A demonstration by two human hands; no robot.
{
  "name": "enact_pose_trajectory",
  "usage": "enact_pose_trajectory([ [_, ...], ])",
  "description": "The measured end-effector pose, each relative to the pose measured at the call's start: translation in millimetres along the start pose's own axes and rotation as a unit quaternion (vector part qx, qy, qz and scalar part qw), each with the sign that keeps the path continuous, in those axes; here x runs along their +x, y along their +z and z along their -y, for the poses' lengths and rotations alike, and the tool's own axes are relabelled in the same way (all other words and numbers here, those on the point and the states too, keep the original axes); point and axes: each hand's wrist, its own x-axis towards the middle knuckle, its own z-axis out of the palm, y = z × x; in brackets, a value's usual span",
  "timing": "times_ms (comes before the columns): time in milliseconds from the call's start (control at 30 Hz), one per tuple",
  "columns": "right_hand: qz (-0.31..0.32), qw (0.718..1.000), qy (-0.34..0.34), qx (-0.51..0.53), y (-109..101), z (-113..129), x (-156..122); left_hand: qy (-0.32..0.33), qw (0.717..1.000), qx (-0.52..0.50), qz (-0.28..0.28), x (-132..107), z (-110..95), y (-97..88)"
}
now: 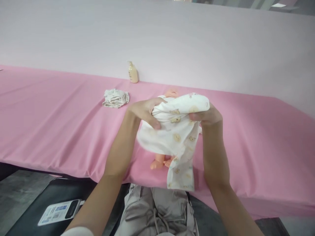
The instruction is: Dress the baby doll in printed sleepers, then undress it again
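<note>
My left hand (149,113) grips a white cloth (176,137) printed with small tan bears, its thumb on top and its fingers in the folds. My right hand (208,114) has hold of the opposite side, its fingers partly covered by the fabric. The cloth is bunched between both hands, and one narrow end hangs toward the table's front edge. Whether it is a garment or a plain sheet I cannot tell. Beneath it lies a baby doll (157,163); its feet and part of its head show, while the cloth hides most of its body.
A folded pale cloth (115,98) lies left of the doll on the pink table cover (73,124). A cream pump bottle (133,72) stands behind, near the white wall (157,42). At lower left, a badge (60,211) rests on a black chair (31,213).
</note>
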Motion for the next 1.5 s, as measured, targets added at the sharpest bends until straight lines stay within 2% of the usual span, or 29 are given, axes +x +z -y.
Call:
enact_pose_trajectory([
  [67, 0.004, 1.0, -0.005, 0.008, 6, -3, 3, 0.003, 1.0, -0.008, 0.027, -1, 6, -4.4],
  [100, 0.007, 1.0, -0.008, 0.016, 10, -4, 5, 0.015, 1.0, -0.02, 0.018, -2, 11, -5.4],
  [200, 0.044, 0.998, -0.024, 0.023, 19, 2, 10, 0.085, 0.988, -0.071, -0.104, 0, 26, -4.7],
  [267, 0.09, 0.995, -0.023, -0.022, 20, 9, 10, 0.091, 0.981, -0.103, -0.136, 4, 32, -3.3],
  [333, 0.105, 0.991, -0.005, -0.081, 17, 16, 9, 0.069, 0.981, -0.119, -0.138, 7, 34, -2.1],
  [400, 0.069, 0.992, 0.014, -0.102, 14, 20, 7, 0.042, 0.982, -0.114, -0.142, 9, 30, 0.1],
  [467, 0.011, 0.997, 0.015, -0.08, 14, 20, 5, 0.023, 0.985, -0.103, -0.134, 10, 24, 3.8],
  [567, -0.068, 0.997, -0.011, -0.019, 21, 15, 6, 0.032, 0.988, -0.072, -0.131, 12, 16, 9.3],
  [633, -0.106, 0.994, -0.016, 0.012, 27, 12, 9, 0.046, 0.986, -0.028, -0.16, 13, 14, 9.4],
  [700, -0.115, 0.993, -0.003, 0.014, 31, 10, 12, 0.032, 0.98, 0.022, -0.196, 14, 17, 5.9],
  [767, -0.09, 0.996, 0.02, -0.01, 32, 11, 13, 0.007, 0.971, 0.051, -0.235, 14, 22, 0.6],
  [867, -0.053, 0.996, 0.027, -0.066, 30, 16, 12, 0.0, 0.962, 0.039, -0.271, 11, 29, -5.9],
  [1000, -0.092, 0.982, -0.018, -0.162, 27, 27, 5, 0.029, 0.974, -0.012, -0.226, 10, 35, -13.6],
  [1100, -0.166, 0.957, -0.064, -0.23, 24, 37, -3, 0.051, 0.97, 0.025, -0.237, 13, 51, -21.0],
  [1200, -0.249, 0.921, -0.116, -0.277, 19, 48, -14, 0.036, 0.949, 0.167, -0.264, 7, 84, -21.8],
  [1267, -0.292, 0.896, -0.134, -0.307, 15, 56, -24, -0.018, 0.913, 0.327, -0.244, -7, 108, -14.6],
  [1333, -0.333, 0.872, -0.131, -0.334, 11, 63, -35, -0.049, 0.868, 0.463, -0.174, -26, 127, -2.4],
  [1400, -0.358, 0.857, -0.104, -0.356, 7, 68, -43, -0.041, 0.845, 0.517, -0.132, -43, 139, 10.2],
  [1500, -0.335, 0.857, -0.029, -0.39, 3, 70, -47, 0.039, 0.863, 0.495, -0.092, -54, 145, 21.3],
])
